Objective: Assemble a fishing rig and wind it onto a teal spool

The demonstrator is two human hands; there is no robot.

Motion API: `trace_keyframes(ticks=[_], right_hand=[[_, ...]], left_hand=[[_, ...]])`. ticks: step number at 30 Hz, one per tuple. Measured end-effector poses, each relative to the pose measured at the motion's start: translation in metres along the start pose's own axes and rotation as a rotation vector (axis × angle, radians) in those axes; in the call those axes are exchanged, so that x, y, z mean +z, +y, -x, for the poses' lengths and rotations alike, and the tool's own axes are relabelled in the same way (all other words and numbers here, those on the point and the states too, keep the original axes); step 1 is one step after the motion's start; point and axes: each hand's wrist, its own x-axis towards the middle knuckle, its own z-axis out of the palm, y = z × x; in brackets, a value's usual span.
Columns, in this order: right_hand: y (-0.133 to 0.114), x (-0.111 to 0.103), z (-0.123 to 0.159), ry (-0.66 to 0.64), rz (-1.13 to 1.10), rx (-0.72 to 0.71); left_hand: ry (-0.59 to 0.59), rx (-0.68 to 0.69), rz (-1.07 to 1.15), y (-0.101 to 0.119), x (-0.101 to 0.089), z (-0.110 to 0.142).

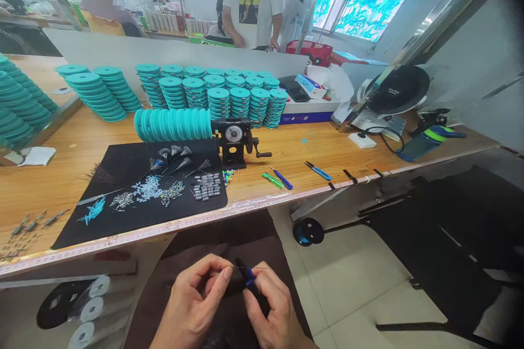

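Holding thin line (236, 267) at dark pliers (249, 279), before the crank device (233, 139).
Left hand (196, 300) pinches, right hand (276, 305) grasps pliers; steadiness seems needed.

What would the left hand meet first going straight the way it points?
The left hand would likely meet the pliers in the right hand first; depth between them is unclear.

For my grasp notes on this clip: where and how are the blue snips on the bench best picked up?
Probably by the handles of the blue snips, from above and the wearer's side. They lie flat on the bench, handles toward its front edge and dark pointed blades angled away, so that end looks safer. The right hand now holds pliers.
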Motion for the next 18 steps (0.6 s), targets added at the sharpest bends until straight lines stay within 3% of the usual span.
trace_keyframes(ticks=[7, 12, 18], right_hand=[[0.000, 0.006, 0.012, 0.068, -0.023, -0.034], [0.001, 0.011, 0.020, 0.094, -0.070, 0.072], [-0.001, 0.005, 0.009, 0.079, -0.065, 0.102]], left_hand=[[-0.035, -0.091, 0.223, 0.006, 0.004, 0.005], [-0.053, -0.161, 0.398, 0.002, 0.010, 0.005], [-0.087, -0.031, 0.151, 0.002, 0.006, -0.004]])
